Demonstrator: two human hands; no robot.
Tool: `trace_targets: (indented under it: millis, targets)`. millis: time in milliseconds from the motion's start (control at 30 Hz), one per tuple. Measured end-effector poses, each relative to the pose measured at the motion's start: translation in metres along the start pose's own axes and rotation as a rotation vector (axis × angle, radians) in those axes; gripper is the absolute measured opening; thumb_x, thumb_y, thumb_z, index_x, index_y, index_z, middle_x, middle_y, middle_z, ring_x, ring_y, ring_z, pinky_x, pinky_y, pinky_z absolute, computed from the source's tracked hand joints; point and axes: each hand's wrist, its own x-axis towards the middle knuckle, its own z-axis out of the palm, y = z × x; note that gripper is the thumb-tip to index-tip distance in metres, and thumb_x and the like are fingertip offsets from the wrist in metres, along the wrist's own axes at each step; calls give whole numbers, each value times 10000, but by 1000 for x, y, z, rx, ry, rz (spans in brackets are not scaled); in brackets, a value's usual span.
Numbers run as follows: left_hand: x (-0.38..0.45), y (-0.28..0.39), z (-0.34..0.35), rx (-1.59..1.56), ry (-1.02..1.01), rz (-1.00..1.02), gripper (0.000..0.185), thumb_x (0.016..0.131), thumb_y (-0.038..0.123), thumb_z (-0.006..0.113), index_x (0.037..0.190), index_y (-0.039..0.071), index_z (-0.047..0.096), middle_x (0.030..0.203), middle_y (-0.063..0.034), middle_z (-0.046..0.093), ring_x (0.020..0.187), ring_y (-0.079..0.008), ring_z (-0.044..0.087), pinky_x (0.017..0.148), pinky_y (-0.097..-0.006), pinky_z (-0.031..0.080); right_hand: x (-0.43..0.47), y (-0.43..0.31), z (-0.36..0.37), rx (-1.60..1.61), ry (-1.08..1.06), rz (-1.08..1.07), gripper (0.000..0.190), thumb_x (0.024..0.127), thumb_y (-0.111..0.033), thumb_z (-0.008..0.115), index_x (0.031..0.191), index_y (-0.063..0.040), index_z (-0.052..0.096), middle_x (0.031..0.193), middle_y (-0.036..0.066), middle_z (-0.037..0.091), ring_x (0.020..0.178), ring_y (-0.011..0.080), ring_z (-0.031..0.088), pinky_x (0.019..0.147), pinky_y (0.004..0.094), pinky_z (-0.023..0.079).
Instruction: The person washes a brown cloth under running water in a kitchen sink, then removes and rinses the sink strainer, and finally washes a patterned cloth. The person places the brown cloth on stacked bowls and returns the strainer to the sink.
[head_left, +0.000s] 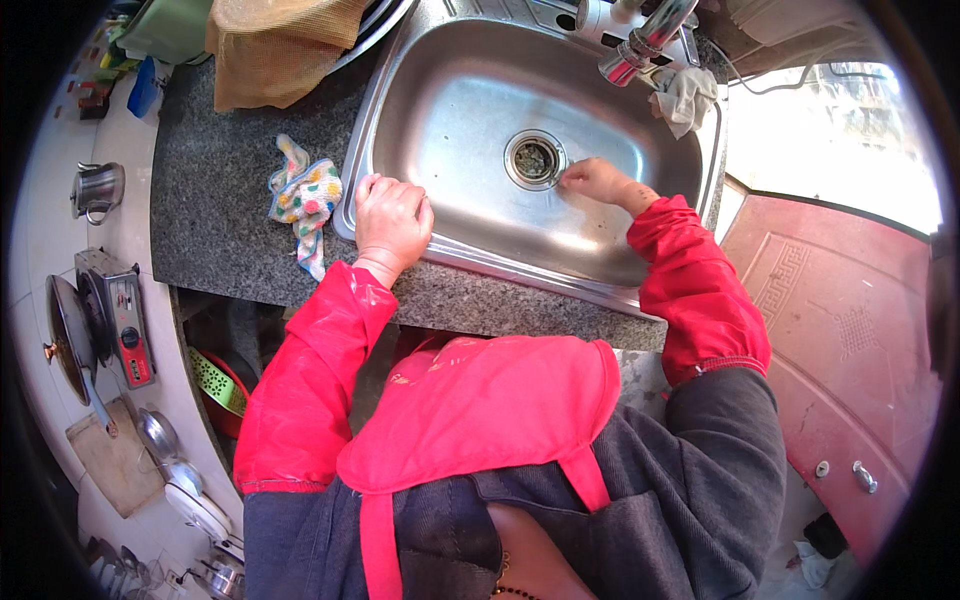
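Observation:
Before me is a stainless steel sink basin. Its round drain strainer holds greenish-dark scraps. My right hand reaches into the basin, fingertips at the right side of the drain's rim; whether they grip the strainer cannot be told. My left hand rests on the sink's left front rim with its fingers curled, and nothing shows in it. Left of that hand, a polka-dot cloth lies crumpled on the granite counter. A chrome faucet overhangs the far right of the basin, with a grey-white rag on the rim beside it.
A tan mesh cloth covers something round at the back left. Farther left are a portable gas stove, a lidded pan and a metal pitcher. A reddish door stands at the right. A green basket sits below the counter.

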Motion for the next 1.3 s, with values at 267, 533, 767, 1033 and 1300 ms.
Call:
trace_targets:
  millis: [267, 533, 767, 1033, 1300]
  targets:
    - [0, 1, -2, -13, -3, -16, 78, 729, 161, 628, 689, 94, 633, 749, -51, 631, 827, -229, 572, 921, -406, 360, -49, 46, -25, -647, -316, 240, 256, 729, -232, 594, 901, -84, 715, 930, 168, 676, 892, 342, 639, 803, 403, 504]
    - [-1, 1, -2, -11, -3, -2, 60, 737, 152, 625, 722, 94, 631, 749, -44, 629, 821, -222, 578, 910, -408, 364, 56, -31, 13, -789, -2, -257, 192, 719, -204, 578, 727, -44, 683, 811, 164, 666, 794, 320, 637, 762, 403, 494]
    - [-1, 1, -3, -12, 9, -5, 58, 737, 149, 627, 717, 94, 622, 738, -47, 624, 803, -228, 578, 895, -402, 371, -1, -7, -3, -524, -270, -25, 211, 755, -189, 541, 833, -65, 693, 892, 164, 668, 858, 334, 633, 780, 417, 492]
    - [2, 1, -4, -22, -4, -1, 55, 729, 139, 633, 707, 90, 617, 726, -51, 618, 798, -231, 578, 890, -401, 374, 57, -20, 19, -536, -86, -56, 215, 743, -128, 528, 871, -43, 679, 900, 166, 658, 864, 353, 613, 767, 410, 491]
    - [1, 1, -4, -43, 16, -5, 53, 722, 136, 635, 703, 91, 613, 713, -53, 608, 792, -231, 577, 889, -405, 377, 11, 0, -6, -380, 169, -282, 216, 769, -89, 514, 901, -53, 681, 900, 149, 640, 902, 334, 593, 808, 415, 489]
